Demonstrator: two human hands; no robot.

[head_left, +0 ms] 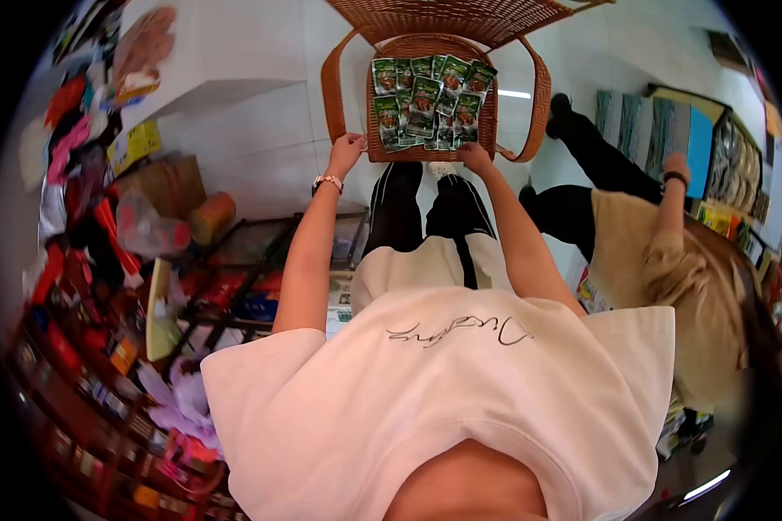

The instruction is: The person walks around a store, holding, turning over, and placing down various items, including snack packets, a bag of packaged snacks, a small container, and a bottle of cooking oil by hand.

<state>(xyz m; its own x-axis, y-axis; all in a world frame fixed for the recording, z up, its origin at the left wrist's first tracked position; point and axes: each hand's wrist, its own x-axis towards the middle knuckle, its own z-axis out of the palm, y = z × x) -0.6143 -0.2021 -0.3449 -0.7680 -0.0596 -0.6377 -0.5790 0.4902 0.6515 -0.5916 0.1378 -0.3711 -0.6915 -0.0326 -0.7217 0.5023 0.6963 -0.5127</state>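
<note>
A brown wicker chair stands in front of me, facing my legs. Several green foil packets lie in overlapping rows on its seat, some stacked over others. My left hand, with a bracelet at the wrist, is closed on the chair at its front left corner, below the armrest. At the front right of the seat, my right hand has its fingers curled over the chair's edge, close to the lowest packets. Its fingertips are partly hidden.
To the right, a person in a tan top reaches toward a box of packs. Crowded shelves run along the left, with a cardboard box and a plastic jar. A white counter juts out at upper left.
</note>
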